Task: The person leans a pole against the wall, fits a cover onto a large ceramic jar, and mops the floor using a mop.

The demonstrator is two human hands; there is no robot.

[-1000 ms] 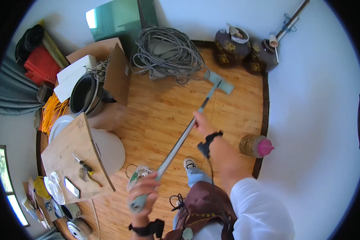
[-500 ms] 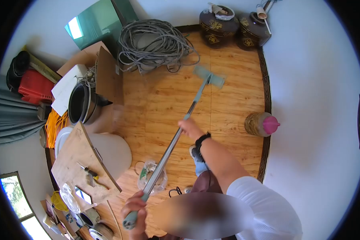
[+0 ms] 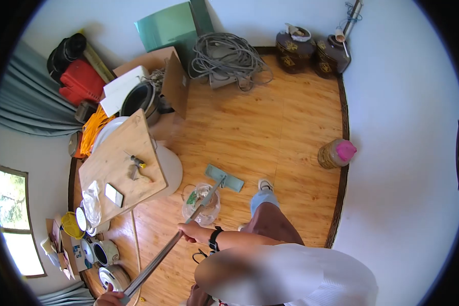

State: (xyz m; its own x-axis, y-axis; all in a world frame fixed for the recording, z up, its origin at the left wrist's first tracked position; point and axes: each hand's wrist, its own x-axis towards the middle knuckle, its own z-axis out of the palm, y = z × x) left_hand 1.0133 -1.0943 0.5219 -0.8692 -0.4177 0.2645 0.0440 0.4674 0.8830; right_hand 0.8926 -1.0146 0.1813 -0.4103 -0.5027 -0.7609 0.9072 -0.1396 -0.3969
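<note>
A flat mop with a long metal pole slants across the lower middle of the view. Its grey-green rectangular head lies on the wooden floor. My right hand, with a black band at the wrist, is closed round the middle of the pole. At the lower edge, my left hand grips the handle end and is partly cut off by the frame. The pole passes over a clear plastic bag that sits on the floor just below the mop head.
A board holding tools and a phone covers a white bin at left. Beyond stand a cardboard box, coiled cable and two dark jars. A pink-lidded container stands by the right wall. My foot is near the mop head.
The mop head has come back from the far floor towards me, ending beside the plastic bag. Both hands have moved down and left with the pole, and a foot has stepped forward.
</note>
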